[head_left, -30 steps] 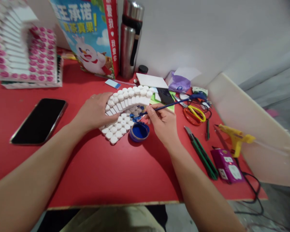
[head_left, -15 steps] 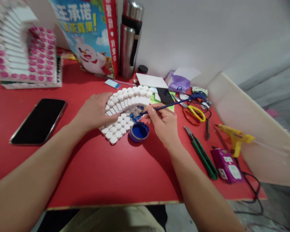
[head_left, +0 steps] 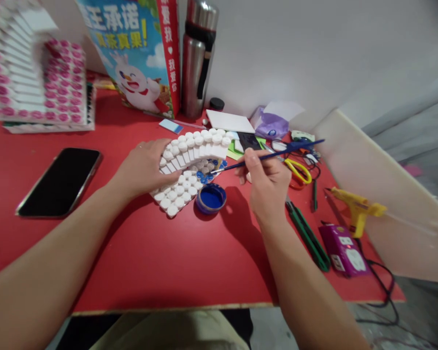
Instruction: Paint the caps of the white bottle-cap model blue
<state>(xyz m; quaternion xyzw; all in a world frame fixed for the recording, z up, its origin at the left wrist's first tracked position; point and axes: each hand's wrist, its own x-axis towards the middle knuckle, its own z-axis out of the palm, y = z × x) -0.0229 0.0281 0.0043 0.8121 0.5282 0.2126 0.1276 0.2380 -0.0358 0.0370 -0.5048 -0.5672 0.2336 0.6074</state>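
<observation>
My left hand (head_left: 148,167) grips the left end of a white craft model (head_left: 199,143), a curved stepped piece covered with round white discs. Some discs at its right inner side are painted blue, and others there look greyish. Pinched in my right hand (head_left: 268,182) is a thin blue paintbrush (head_left: 264,156), its tip pointing left, just over the blue discs; whether it touches them I cannot tell. A small open pot of blue paint (head_left: 210,198) stands on the red table at the model's front right edge, below the brush tip.
At left lies a phone (head_left: 60,182), with a pink-and-white disc model (head_left: 32,73) behind it. A printed carton (head_left: 131,58) and steel flask (head_left: 198,63) stand at the back. Scissors (head_left: 298,171), a green cutter (head_left: 308,238), a purple box (head_left: 343,250) and a yellow glue gun (head_left: 355,209) lie right.
My right hand has drawn back to the right with the paintbrush, and the brush tip has shifted right over the blue discs. My left hand and the model have stayed in place.
</observation>
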